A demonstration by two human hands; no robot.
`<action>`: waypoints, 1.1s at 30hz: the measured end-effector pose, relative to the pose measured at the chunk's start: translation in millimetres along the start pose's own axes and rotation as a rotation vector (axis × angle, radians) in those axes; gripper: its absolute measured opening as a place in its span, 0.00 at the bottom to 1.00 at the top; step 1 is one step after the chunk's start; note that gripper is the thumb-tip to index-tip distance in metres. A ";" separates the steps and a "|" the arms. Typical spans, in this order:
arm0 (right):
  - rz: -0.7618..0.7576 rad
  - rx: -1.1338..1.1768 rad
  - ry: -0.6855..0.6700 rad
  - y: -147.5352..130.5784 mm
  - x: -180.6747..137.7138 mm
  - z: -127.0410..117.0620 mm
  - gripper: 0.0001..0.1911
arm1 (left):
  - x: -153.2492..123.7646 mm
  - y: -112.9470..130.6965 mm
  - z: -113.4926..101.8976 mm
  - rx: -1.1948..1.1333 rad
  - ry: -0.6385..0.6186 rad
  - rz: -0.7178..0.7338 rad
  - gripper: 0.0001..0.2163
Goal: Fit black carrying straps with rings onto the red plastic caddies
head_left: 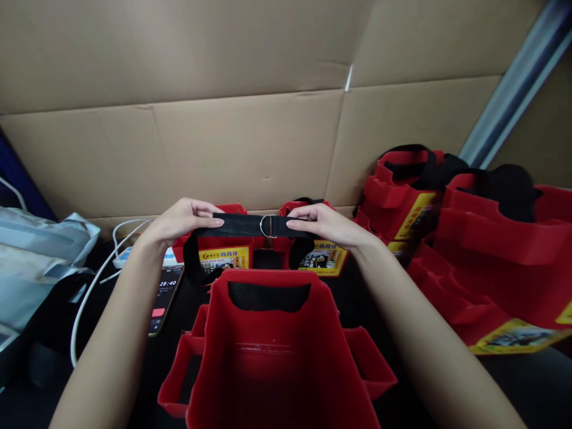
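My left hand (pixel 183 219) and my right hand (pixel 324 223) both pinch a black strap (pixel 243 225), holding it flat and level between them. A metal ring (pixel 267 226) sits on the strap just left of my right fingertips. The strap's ends loop down toward a red plastic caddy (pixel 268 345) directly below, open at the top with side pockets. Two more red caddies with yellow labels (pixel 226 257) stand behind the strap.
A stack of red caddies (pixel 487 238) with black straps fills the right side. A phone (pixel 164 298) showing a timer lies at left beside a white cable (pixel 93 286) and a pale bag (pixel 36 256). Cardboard (pixel 250 143) walls the back.
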State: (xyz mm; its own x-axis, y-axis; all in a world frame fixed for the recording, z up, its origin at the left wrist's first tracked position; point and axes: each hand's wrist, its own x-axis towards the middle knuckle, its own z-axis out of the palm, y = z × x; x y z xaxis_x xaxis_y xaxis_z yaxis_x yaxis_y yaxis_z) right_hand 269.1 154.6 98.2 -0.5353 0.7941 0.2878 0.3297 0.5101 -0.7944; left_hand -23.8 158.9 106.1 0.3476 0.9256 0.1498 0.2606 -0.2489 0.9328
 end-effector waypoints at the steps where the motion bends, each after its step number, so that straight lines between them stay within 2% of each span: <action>1: 0.002 -0.018 0.003 1.3 -0.3 -1.6 0.16 | -1.2 0.4 -1.2 0.004 0.012 0.012 0.08; 6: 0.049 -0.139 0.091 6.6 -4.3 -15.1 0.17 | -3.4 -2.4 -9.3 -0.003 0.072 0.038 0.09; 11: -0.019 -0.151 0.185 2.7 -4.1 -11.8 0.14 | -0.1 -6.0 -8.3 -0.091 0.137 0.101 0.12; 15: -0.179 -0.048 0.340 -7.5 -0.9 3.4 0.13 | 1.0 1.4 3.3 -0.161 0.247 0.315 0.08; 18: -0.368 0.073 0.349 -23.3 -7.1 13.0 0.12 | -6.1 12.4 13.2 -0.175 0.246 0.544 0.06; 20: -0.483 0.118 0.263 -39.7 -18.3 18.1 0.12 | -17.8 22.1 19.0 -0.140 0.197 0.661 0.06; 22: -0.555 0.096 0.069 -59.6 -33.1 22.8 0.13 | -34.2 34.0 24.6 -0.034 0.094 0.714 0.05; 24: -0.508 -0.019 -0.241 -79.4 -47.2 28.1 0.10 | -51.2 47.5 31.5 0.163 -0.103 0.689 0.06; 26: -0.371 -0.176 -0.500 -94.1 -57.1 34.0 0.07 | -64.5 60.5 40.6 0.385 -0.353 0.594 0.07; 28: -0.291 -0.272 -0.555 -99.6 -62.7 39.5 0.11 | -72.5 69.6 50.6 0.538 -0.532 0.489 0.08; 29: -0.295 -0.275 -0.505 -98.6 -64.8 41.7 0.11 | -75.4 71.7 54.7 0.573 -0.550 0.460 0.08; 30: -0.309 -0.258 -0.411 -95.3 -67.3 43.3 0.10 | -78.1 71.8 57.3 0.586 -0.505 0.451 0.08; 31: -0.318 -0.232 -0.295 -90.3 -70.6 44.3 0.09 | -81.4 69.6 58.1 0.585 -0.407 0.460 0.08; 33: -0.290 -0.183 -0.016 -76.8 -80.4 44.8 0.06 | -91.1 58.5 53.1 0.548 -0.058 0.476 0.07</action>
State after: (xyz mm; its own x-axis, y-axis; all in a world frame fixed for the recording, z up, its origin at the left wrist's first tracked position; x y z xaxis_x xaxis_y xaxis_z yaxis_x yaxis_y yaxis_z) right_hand 252.0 36.8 112.1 -0.6391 0.6028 0.4777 0.2957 0.7659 -0.5709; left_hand 7.6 44.9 129.6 0.5787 0.6687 0.4669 0.4775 -0.7419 0.4708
